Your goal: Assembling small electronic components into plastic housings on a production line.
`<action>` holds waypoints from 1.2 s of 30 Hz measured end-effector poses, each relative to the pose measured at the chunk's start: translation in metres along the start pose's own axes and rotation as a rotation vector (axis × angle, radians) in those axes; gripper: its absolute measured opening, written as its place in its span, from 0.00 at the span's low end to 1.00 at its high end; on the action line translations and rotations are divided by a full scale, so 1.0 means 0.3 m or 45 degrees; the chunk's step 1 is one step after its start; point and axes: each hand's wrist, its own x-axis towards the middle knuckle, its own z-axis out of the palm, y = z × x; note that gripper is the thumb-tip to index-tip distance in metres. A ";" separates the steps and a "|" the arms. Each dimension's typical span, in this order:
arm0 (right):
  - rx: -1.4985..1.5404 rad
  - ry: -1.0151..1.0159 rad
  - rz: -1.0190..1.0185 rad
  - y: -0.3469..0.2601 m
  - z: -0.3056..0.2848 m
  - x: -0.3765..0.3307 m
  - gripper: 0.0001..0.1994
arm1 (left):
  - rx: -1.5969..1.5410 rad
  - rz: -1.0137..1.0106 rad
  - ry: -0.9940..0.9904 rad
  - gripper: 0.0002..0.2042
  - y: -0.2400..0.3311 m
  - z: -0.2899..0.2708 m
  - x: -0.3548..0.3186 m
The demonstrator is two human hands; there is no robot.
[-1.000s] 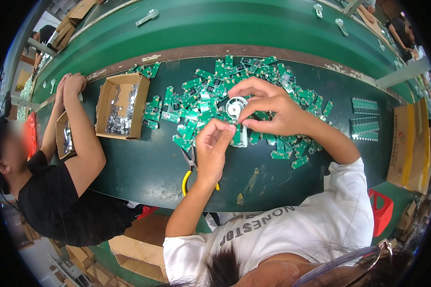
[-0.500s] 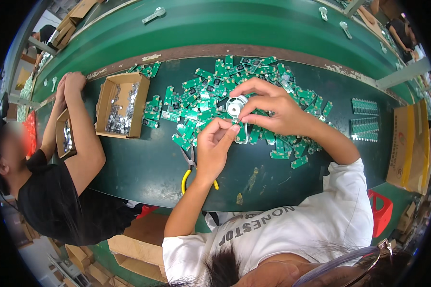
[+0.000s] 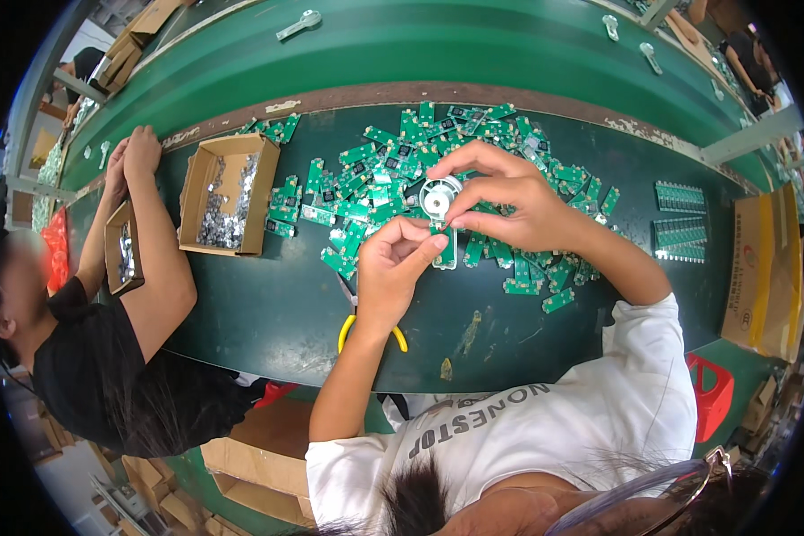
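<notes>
Head view: the right hand (image 3: 527, 210) pinches a white case (image 3: 437, 200) by its round head, fingers curved round it from 12 to 4 o'clock. The left hand (image 3: 387, 259) has thumb and forefinger close together at the neck, towards 7 o'clock; whether they grip or only press I cannot tell. What looks like a green board (image 3: 444, 254) lies in the case's handle, which points to 6 o'clock.

Since half a second ago the left hand has shifted slightly towards 8 o'clock, and more green shows in the handle. The right hand keeps its hold, so this seems a small adjustment on the same piece.

Loose boards (image 3: 420, 147) spread around the case, mostly from 9 round to 4 o'clock. At 7 o'clock, yellow-handled pliers (image 3: 345, 332) lie on the worktop (image 3: 259, 308), partly under the left forearm. An open box (image 3: 263, 210) of metal bits (image 3: 223, 230) stands at 9 o'clock; beyond it a co-worker's hands (image 3: 137, 154) touch each other. Board panels (image 3: 679, 198) and a carton (image 3: 759, 277) are near 3 o'clock. Across 12 o'clock, pale cases (image 3: 298, 25) on the green belt (image 3: 473, 54) have slid towards 3 o'clock.
</notes>
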 end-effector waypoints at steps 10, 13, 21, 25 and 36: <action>-0.009 -0.032 -0.007 -0.002 0.004 -0.003 0.06 | 0.083 -0.019 -0.102 0.07 -0.018 -0.009 0.005; -0.016 0.004 -0.012 0.002 -0.001 -0.001 0.06 | 0.040 -0.068 0.002 0.07 -0.008 0.009 -0.001; -0.845 0.085 -0.422 0.000 0.050 -0.021 0.06 | 0.082 -0.033 -0.027 0.17 -0.028 0.030 0.001; -0.765 0.182 -0.414 0.001 0.074 -0.041 0.10 | 0.155 0.118 -0.053 0.15 -0.024 0.046 -0.016; 1.164 -0.151 0.650 0.020 0.074 -0.037 0.30 | -0.034 0.318 0.214 0.16 -0.016 0.059 -0.010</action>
